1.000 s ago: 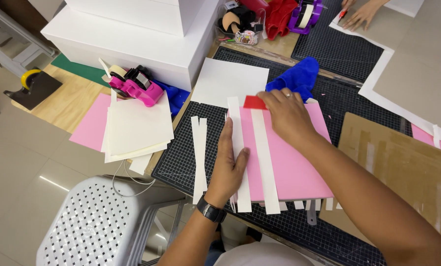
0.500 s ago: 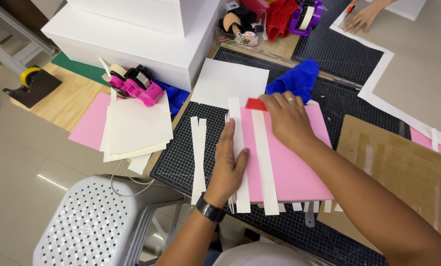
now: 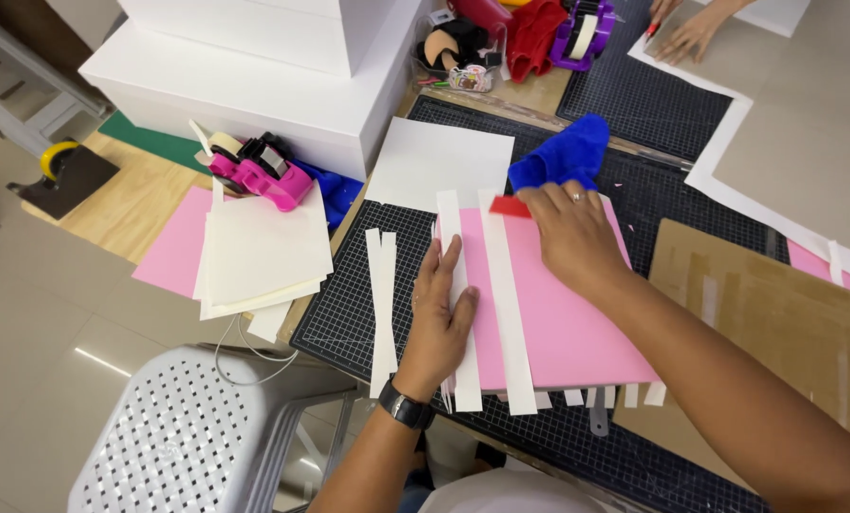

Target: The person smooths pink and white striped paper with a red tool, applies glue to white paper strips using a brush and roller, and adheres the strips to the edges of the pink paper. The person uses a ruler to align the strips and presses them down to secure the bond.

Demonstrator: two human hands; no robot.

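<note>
Flat pink rectangular board (image 3: 558,323), smooth matte surface, is laid on the dark gridded cutting mat (image 3: 349,304) at the near edge of the table. Two long white paper strips are laid lengthwise across it: the left white strip (image 3: 455,285) along the board's left edge, the second white strip (image 3: 506,304) just beside it, both overhanging top and bottom. Short white strip ends (image 3: 596,396) are seen protruding under the board's near edge.

Left hand (image 3: 439,318) is laid flat, fingers extended and together, pressed on the left white strip and board edge; nothing is gripped. A black wristwatch (image 3: 406,407) is worn on that wrist. Right hand (image 3: 567,233) is curled, fingertips pinched on a small flat red plastic scraper (image 3: 509,206), held against the top of the second white strip.

Two spare white strips (image 3: 382,304) lie on the mat left of the board. A crumpled blue cloth (image 3: 563,157) sits just beyond the right hand. A white square sheet (image 3: 439,163) lies beyond the strips. Further left: a stack of cream paper sheets (image 3: 264,252) over a pink sheet, with a pink tape dispenser (image 3: 254,171) touching the stack's far edge. Large white boxes (image 3: 254,66) stand behind. Brown cardboard (image 3: 776,323) lies to the right. A perforated grey plastic stool (image 3: 188,437) stands below the table edge. Another person's hand (image 3: 691,28) is seen at top right.
</note>
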